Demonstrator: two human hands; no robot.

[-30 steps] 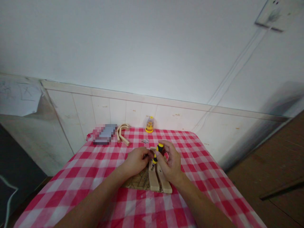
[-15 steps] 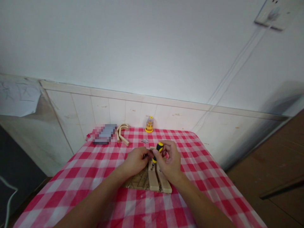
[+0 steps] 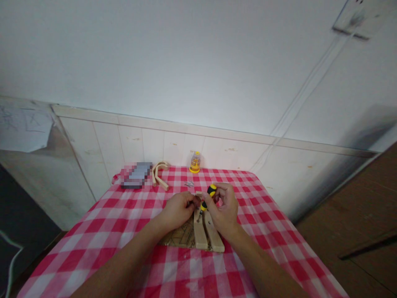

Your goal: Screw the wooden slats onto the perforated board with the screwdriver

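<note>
My right hand (image 3: 225,209) grips a black-and-yellow screwdriver (image 3: 211,191), which leans with its tip just above a screw hole in a bent wooden piece (image 3: 201,238). My left hand (image 3: 182,209) is closed, its fingertips gathered at the far part of that same piece and partly hiding it. Alongside on the right lies a second bent wooden piece (image 3: 215,239), partly behind my right hand. Both rest on a brown patterned board (image 3: 178,238).
Small loose screws (image 3: 189,184) lie beyond my hands. A yellow-capped bit container (image 3: 195,162) stands near the wall. At the back left are curved wooden pieces (image 3: 160,180) and a blurred dark device (image 3: 136,176) on the checked tablecloth (image 3: 245,194).
The screwdriver has lifted slightly and tilted further right, its tip leaving the screw hole. My right hand has shifted a little right; my left hand stays in place.
</note>
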